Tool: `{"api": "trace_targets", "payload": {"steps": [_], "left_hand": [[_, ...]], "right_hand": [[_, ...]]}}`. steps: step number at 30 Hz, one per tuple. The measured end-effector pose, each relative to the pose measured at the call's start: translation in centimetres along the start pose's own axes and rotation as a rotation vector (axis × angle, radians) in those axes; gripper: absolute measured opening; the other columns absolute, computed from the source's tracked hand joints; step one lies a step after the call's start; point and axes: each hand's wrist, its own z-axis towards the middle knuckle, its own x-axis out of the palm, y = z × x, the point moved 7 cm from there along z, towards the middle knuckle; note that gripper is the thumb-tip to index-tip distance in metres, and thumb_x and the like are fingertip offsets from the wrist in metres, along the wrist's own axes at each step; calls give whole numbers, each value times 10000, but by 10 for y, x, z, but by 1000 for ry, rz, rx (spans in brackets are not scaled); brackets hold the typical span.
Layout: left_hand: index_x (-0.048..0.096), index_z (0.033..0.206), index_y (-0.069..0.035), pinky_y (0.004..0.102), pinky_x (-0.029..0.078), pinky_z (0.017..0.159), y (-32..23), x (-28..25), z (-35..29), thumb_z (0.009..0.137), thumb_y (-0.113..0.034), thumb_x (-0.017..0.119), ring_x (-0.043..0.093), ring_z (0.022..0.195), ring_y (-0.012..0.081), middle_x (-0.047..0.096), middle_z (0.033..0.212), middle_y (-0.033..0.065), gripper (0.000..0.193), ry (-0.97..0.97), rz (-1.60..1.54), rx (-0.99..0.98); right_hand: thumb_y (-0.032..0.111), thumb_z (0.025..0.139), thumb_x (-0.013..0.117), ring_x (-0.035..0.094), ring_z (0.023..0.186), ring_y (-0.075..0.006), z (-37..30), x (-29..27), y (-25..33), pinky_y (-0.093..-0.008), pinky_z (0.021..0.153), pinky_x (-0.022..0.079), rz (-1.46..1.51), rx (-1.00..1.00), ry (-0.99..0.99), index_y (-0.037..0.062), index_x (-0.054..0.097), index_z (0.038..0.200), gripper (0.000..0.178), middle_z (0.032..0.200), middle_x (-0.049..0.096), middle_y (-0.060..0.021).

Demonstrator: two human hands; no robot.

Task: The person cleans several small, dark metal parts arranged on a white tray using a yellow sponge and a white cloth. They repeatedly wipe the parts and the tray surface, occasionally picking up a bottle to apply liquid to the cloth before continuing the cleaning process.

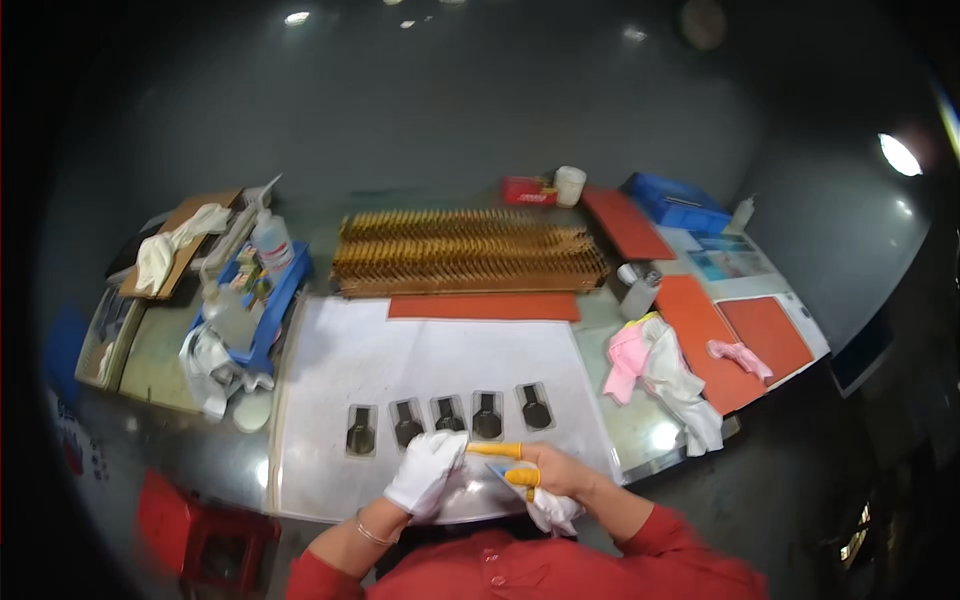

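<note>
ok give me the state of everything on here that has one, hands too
left hand: white-gloved, fingers curled, grip unclear
right hand: orange finger covers on, closed on cloth
white cloth: bunched in the right hand
five dark pieces: lying flat, spaced in a row
white sheet: spread flat
blue tray: open, loaded
clear bottle: upright
pink cloth: crumpled
white canister: upright

That person's left hand (428, 472) wears a white fabric glove (420, 482); the right hand (562, 470), yellow finger covers (522, 477). Flat black paddle-shaped pieces (361, 436); long ridged rack (465, 258) striped gold and brown.
</note>
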Motion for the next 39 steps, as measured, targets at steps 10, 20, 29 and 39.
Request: {"api": "trace_targets", "payload": {"steps": [10, 20, 29, 39], "left_hand": [[413, 579, -63, 243, 322, 470, 62, -43, -8, 895, -257, 495, 338, 470, 89, 377, 522, 2, 380, -293, -941, -814], [531, 723, -31, 212, 362, 507, 126, -186, -104, 904, -180, 483, 436, 505, 72, 515, 616, 20, 240, -772, -442, -790], [378, 1248, 10, 341, 365, 970, 241, -264, -118, 723, -206, 728, 434, 1177, 266, 452, 1241, 182, 666, -972, 164, -695], [395, 1231, -25, 339, 414, 902, 284, -257, -76, 569, -276, 820, 522, 1036, 214, 530, 1131, 113, 826, -734, 134, -838]], "right_hand": [[280, 848, 593, 529, 618, -42, 69, 16, 41, -163, 506, 421, 270, -109, -9, -14, 445, 1238, 511, 842, 597, -15], [220, 832, 615, 472, 432, -56, 182, 32, 104, -197, 361, 362, -142, -152, 35, 53, 503, 1001, 263, 628, 525, 4], [112, 889, 466, 529, 477, -144, 348, 90, 139, -247, 401, 435, 409, -342, 223, 50, 506, 1042, 170, 716, 569, -79], [246, 919, 417, 526, 475, -170, 450, 117, 133, -258, 371, 410, 717, -226, 435, 61, 515, 966, 214, 740, 573, -80]]}}
